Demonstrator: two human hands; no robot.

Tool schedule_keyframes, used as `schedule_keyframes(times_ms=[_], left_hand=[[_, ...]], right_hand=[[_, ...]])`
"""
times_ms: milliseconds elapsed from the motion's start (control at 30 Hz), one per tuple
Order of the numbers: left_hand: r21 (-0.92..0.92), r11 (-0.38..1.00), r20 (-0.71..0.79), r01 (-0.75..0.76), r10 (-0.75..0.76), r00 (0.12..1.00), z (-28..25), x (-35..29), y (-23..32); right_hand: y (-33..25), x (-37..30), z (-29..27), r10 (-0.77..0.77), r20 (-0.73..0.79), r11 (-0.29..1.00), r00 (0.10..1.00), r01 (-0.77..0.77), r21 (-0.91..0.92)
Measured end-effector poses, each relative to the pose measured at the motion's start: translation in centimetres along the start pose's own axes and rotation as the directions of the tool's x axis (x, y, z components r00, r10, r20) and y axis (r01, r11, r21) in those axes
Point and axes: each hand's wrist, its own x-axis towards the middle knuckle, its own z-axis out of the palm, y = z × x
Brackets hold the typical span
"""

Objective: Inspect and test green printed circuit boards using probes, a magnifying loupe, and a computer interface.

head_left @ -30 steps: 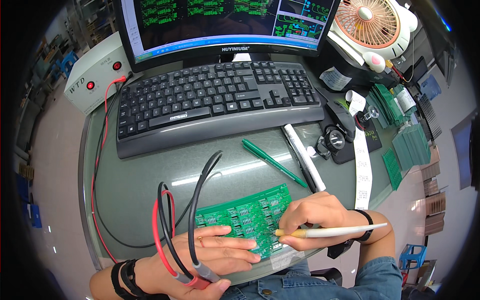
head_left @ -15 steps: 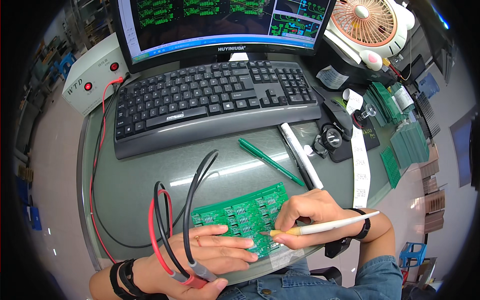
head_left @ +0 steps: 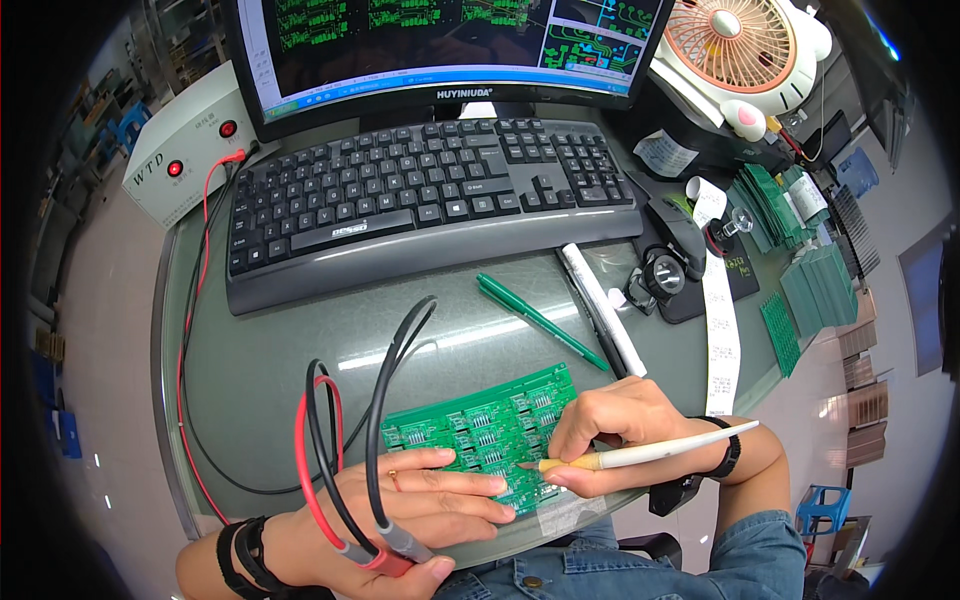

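Observation:
A green printed circuit board (head_left: 480,410) with repeated rows of small parts lies near the desk's front edge. My left hand (head_left: 430,495) rests on its lower left part, fingers stretched out flat. A red connector (head_left: 390,564) with thick red and black leads lies across that hand between index finger and thumb; whether the thumb grips it is hidden. My right hand (head_left: 610,425) pinches a slim tool with a white tapering handle (head_left: 680,446) and a yellowish grip. Its thin pointed tip is at the board, right of my left fingertips; contact cannot be made out.
Beyond the board lie a green pen (head_left: 540,322) and a white marker (head_left: 603,310). A black keyboard (head_left: 430,215), monitor (head_left: 450,100) and grey box (head_left: 190,150) stand behind. At right are a mouse (head_left: 675,235), paper strip (head_left: 721,330), stacked boards (head_left: 815,285) and fan (head_left: 740,50).

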Motion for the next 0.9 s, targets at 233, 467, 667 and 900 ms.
schedule_keyframes(times_ms=[233,467,667,900], left_hand=[[-0.019,1.0,-0.004,-0.002,0.002,1.0,0.05,-0.04,-0.13],[-0.034,0.999,-0.001,0.021,-0.021,1.0,-0.13,0.24,0.41],[-0.042,0.999,0.005,0.024,-0.023,1.0,-0.12,0.26,0.39],[-0.031,0.999,0.006,0.012,-0.011,1.0,-0.06,0.14,0.12]], right_hand=[[-0.04,0.0,-0.07,0.023,0.017,1.0,1.0,-0.023,0.002],[0.18,0.05,-0.25,-0.026,0.037,1.0,0.999,0.026,0.0],[-0.03,0.25,-0.5,-0.014,0.074,1.0,0.997,0.014,-0.008],[-0.16,0.26,-0.94,0.03,0.118,0.999,0.993,-0.033,0.019]])
